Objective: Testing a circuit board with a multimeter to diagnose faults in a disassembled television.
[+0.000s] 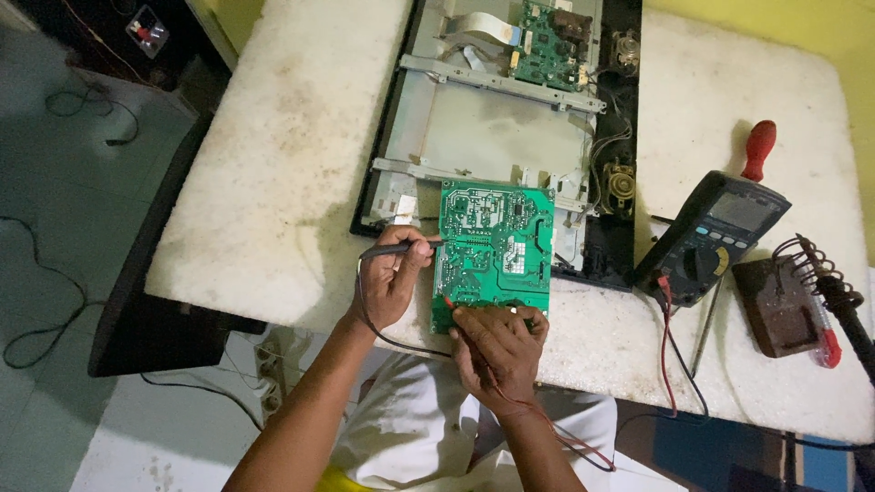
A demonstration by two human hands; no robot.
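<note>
A green circuit board (495,239) lies solder side up at the near edge of a white padded table (283,164). My left hand (392,282) holds a black meter probe (406,246) with its tip at the board's left edge. My right hand (497,344) holds a red probe (450,303) against the board's lower left corner. Black and red leads run from the probes under the table edge to a dark multimeter (715,237) at the right.
An opened flat-screen chassis (492,118) with another green board (547,41) lies behind. A red-handled screwdriver (758,150) lies behind the multimeter, and a soldering iron stand (788,301) with its iron (848,314) sits to its right. A dark panel (146,301) leans at the left, cables on the floor.
</note>
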